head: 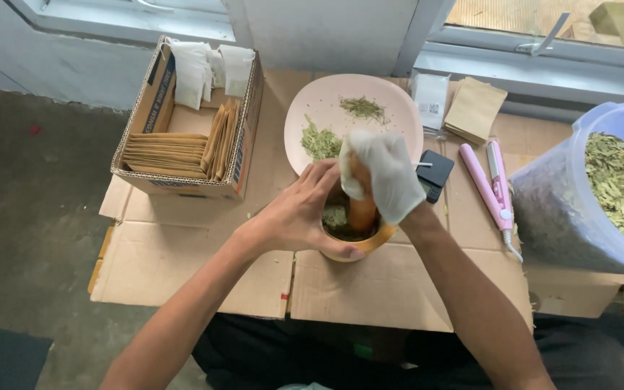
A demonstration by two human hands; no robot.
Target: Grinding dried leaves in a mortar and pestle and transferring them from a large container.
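Note:
My right hand (pixel 383 173), in a white glove, grips a wooden pestle (pixel 362 209) that stands in a wooden mortar (pixel 370 242) holding crushed green leaves. My bare left hand (pixel 294 214) wraps around the mortar's left side and steadies it on flattened cardboard (pixel 196 267). Just behind the mortar lies a pale pink plate (pixel 391 108) with small heaps of dried green leaves.
A cardboard box (pixel 154 108) of brown paper pouches and white bags stands at the left. A small black scale (pixel 436 173), a pink heat sealer (pixel 491 188), brown pouches (pixel 474 108) and a big plastic tub of dried leaves (pixel 601 188) are at the right.

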